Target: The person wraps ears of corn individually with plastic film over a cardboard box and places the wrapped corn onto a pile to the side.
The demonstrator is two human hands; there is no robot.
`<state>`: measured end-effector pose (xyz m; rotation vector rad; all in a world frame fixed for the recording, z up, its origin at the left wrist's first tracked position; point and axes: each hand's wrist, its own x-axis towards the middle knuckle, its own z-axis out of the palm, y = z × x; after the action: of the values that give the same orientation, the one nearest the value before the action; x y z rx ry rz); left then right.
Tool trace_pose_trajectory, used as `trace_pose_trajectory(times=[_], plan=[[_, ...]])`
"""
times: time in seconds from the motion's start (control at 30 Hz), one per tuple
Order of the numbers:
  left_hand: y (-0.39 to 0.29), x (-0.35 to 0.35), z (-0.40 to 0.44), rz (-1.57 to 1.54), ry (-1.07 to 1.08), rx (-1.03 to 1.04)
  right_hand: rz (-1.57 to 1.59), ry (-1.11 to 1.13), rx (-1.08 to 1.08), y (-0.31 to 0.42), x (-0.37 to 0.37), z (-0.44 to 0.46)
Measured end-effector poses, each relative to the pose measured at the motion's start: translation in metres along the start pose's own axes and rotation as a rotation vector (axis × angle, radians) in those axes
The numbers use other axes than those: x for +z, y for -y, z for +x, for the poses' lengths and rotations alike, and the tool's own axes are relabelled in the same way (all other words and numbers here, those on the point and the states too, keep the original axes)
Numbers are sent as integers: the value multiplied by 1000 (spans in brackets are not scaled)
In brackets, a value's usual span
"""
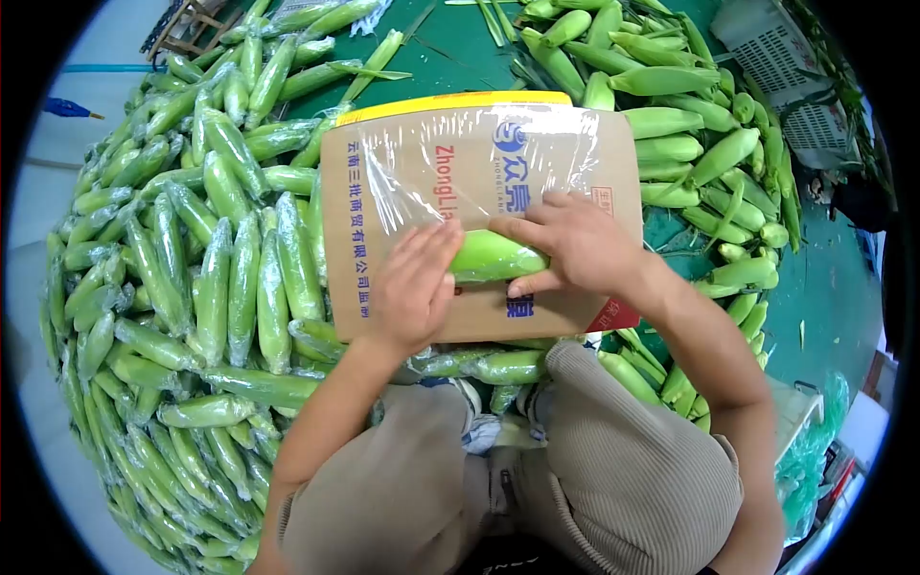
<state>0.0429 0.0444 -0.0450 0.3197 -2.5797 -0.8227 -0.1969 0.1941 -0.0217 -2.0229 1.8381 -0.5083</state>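
Wrapped corn (230,259) crowds the left, bare corn (671,149) the right; beyond the box (383,196), green floor (460,62) between seems passable.

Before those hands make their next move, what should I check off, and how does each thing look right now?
1. Both hands at the ear of corn: ok; the left hand is at one end, the right hand at the other.
2. Ear positioned over the cardboard box: ok.
3. Clear film spread over the box: ok; it looks shiny and creased.
4. Film closed all around this ear: cannot tell; the hands hide its ends.
5. Main piles kept to separate sides: ok; wrapped ears on the left, ears without visible film on the right.
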Motion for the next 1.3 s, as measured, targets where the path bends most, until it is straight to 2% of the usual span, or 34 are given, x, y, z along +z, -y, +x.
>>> trace_pose_trajectory(times=[0.03, 0.13, 0.23, 0.3, 0.33, 0.37, 0.43, 0.47, 0.5, 0.57, 0.6, 0.7, 0.73, 0.77, 0.83, 0.9, 0.93, 0.97, 1.0, 1.03, 1.07, 1.1, 1.17, 1.23, 1.27, 1.3], plan=[[-3, -2, 13, 93, 44, 10, -141, -110, 2, 5, -2, 0], [16, -9, 59, 387, 141, -35, -95, -384, 139, 2, -1, 17], [43, -30, 137, 666, 15, -231, -261, -203, 161, -3, -9, 49], [66, -24, 149, 433, -339, -147, -273, -280, 175, -27, 3, 70], [60, -24, 144, 260, -299, -132, -290, -339, 136, -39, 2, 80], [50, -17, 140, 348, -209, -23, -305, -404, 102, -50, 1, 88], [30, -5, 127, 533, -16, 185, -147, -316, 134, -66, -3, 102], [35, 5, 119, 613, 34, 189, 37, -342, 143, -74, -2, 104], [37, 7, 116, 622, 10, 227, 277, -75, 315, -56, -28, 99], [39, 9, 114, 628, -43, 302, 396, -29, 194, -58, -31, 85], [27, 5, 111, 595, 37, 208, 543, -94, 76, -62, -24, 78], [10, -1, 109, 342, 297, 11, 126, 338, 413, -44, -83, 99], [2, -3, 111, 227, 423, -86, 152, 23, 170, -69, -60, 99], [-7, -6, 115, 193, 529, -140, 312, -68, 10, -79, -40, 99], [-21, -14, 119, 135, 734, -262, -24, 179, -57, -66, -11, 101], [-20, -12, 105, 32, 843, -216, -226, 34, -146, -69, 37, 86], [-28, -16, 101, 18, 923, -207, -190, 93, -76, -61, 33, 84], [-46, -21, 93, -191, 1023, -282, -208, 115, -72, -59, 29, 88], [-36, -12, 68, -365, 1115, -168, -218, 135, -62, -58, 29, 90], [-42, -1, 45, -505, 1262, -69, -221, 151, -39, -56, 30, 88], [-66, 5, 38, -450, 1618, -123, -241, 59, -98, -57, 33, 86], [-79, -7, 37, -483, 1557, -177, -152, 27, -111, -53, 27, 79], [-57, -4, 16, -550, 1342, -200, 33, -27, -122, -21, 2, 46], [-47, -7, 6, -676, 1203, -385, 353, 326, 84, 29, -26, -15], [-49, -10, 3, -673, 1101, -369, 577, 426, 143, 47, -19, -42], [-50, -11, 1, -666, 1136, -364, 802, 513, 217, 62, -9, -63]])
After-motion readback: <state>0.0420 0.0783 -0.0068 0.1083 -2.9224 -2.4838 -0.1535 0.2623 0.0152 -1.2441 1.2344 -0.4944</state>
